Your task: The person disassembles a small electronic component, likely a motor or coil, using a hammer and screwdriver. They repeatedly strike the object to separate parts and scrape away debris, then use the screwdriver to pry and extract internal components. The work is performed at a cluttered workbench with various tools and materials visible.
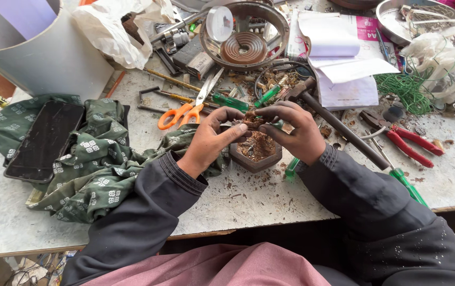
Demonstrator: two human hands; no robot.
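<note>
Your left hand [210, 139] and right hand [293, 132] pinch a small rusty brown part [253, 119] between clenched fingertips, directly above the hexagonal tray [257, 157] (orange-handled scissors [188, 111] lie just far-left).

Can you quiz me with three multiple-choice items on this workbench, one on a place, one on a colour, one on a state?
1. Where does the dark phone lie?
A. on the green cloth
B. in the metal bowl
C. on the papers

2. What colour are the scissors' handles?
A. blue
B. orange
C. black

3. What are the hands doing?
A. resting flat
B. both pinching a small brown piece above the hexagonal dish
C. gripping the hammer

A: cloth lies under it. B: orange loops. B: left hand and right hand meet at it.
</note>
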